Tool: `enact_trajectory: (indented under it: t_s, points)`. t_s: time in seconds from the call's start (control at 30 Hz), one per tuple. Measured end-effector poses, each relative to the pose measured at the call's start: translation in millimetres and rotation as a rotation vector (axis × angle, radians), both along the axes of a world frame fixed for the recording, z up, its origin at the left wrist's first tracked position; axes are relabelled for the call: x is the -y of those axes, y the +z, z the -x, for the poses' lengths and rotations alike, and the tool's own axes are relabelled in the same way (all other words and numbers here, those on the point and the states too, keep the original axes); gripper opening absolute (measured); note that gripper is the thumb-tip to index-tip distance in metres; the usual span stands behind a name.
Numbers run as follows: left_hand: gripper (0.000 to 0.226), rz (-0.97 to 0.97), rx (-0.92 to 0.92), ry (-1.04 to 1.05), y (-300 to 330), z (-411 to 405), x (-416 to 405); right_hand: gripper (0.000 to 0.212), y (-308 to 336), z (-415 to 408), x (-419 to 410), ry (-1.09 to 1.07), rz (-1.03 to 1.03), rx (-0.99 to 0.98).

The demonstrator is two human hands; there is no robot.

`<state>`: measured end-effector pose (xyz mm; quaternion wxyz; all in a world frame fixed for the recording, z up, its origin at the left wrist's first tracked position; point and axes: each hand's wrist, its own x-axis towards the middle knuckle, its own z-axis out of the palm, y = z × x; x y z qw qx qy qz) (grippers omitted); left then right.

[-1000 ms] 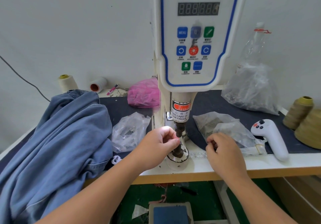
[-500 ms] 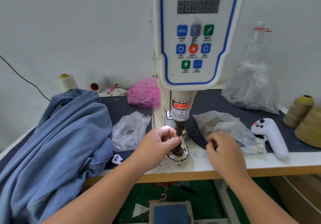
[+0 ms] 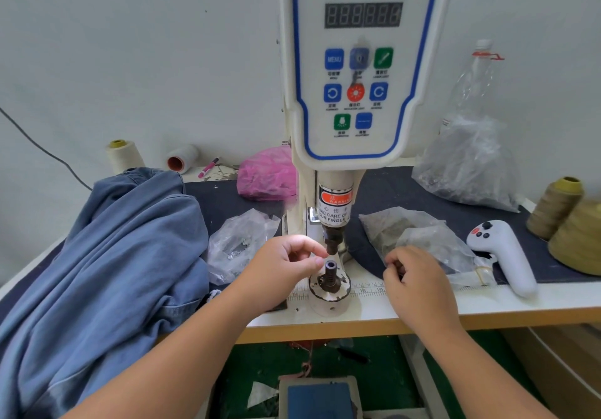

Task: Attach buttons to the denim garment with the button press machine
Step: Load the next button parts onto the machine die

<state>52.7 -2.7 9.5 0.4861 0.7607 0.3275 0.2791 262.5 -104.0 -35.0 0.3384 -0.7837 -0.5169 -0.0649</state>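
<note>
The left hand [image 3: 279, 269] had its fingers [image 3: 317, 260] curled in with the thumb tip meeting them just beside the lower die [image 3: 330, 275]; whether a small part sat in that pinch could not be told. It hovered between the die and the upper punch [image 3: 332, 239], probably because a button piece has to be seated there by fingertip before any cloth goes in. The right hand [image 3: 419, 285] lay at the front edge of the surface [image 3: 520, 304], knuckles up, fingers folded under against the mouth of a clear bag [image 3: 422, 239], seemingly picking from it; what it gripped, if anything, was hidden.

The die stood bare, a dark ringed post with a hollow top on a round white base, lit from above, with no denim over it. The press [image 3: 357, 77] rose at the middle of the surface, its display showing no clear figures.

The denim garment [image 3: 113, 256] was heaped at the left end, well apart from the die, spilling over the front edge. It was faded mid-blue, soft and rumpled, with a stitched pocket or seam near its lower fold. No button showed on it. The task looked to be at the loading step, the garment waiting.
</note>
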Motion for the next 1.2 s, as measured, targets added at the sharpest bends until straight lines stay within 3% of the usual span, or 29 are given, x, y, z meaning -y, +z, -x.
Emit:
enact_trajectory:
  t_s: [0.13, 0.27, 0.33, 0.43, 0.6, 0.73, 0.93, 1.07, 1.2]
  points:
    - [0.018, -0.147, -0.036, 0.193, 0, 10, -19, 0.014, 2, 1, 1, -0.018, -0.122, -0.023]
    - [0.015, -0.402, -0.249, 0.432, -5, 26, -37, 0.019, 10, -4, 8, 0.000, -0.270, -0.149]
    - [0.008, -0.441, -0.319, 0.437, -16, 32, -42, 0.014, 15, -14, 13, -0.083, -0.168, -0.161]
    - [0.012, -0.526, -0.439, 0.383, -32, 31, -44, 0.013, 25, -30, 15, -0.230, 0.164, -0.102]
    - [0.009, -0.682, -0.522, 0.403, -41, 26, -36, 0.016, 39, -38, 0, -0.260, 0.507, -0.028]
    - [0.006, -0.690, -0.510, 0.416, -41, 28, -32, 0.014, 43, -44, -7, -0.216, 0.570, -0.035]
    - [0.008, -0.692, -0.493, 0.429, -42, 29, -32, 0.030, 37, -45, 1, -0.190, 0.492, 0.077]
    - [0.009, -0.695, -0.497, 0.432, -43, 28, -32, 0.024, 45, -51, 4, -0.077, 0.528, -0.030]
    - [0.009, -0.678, -0.478, 0.431, -44, 29, -32, 0.026, 44, -54, 4, -0.012, 0.575, -0.012]
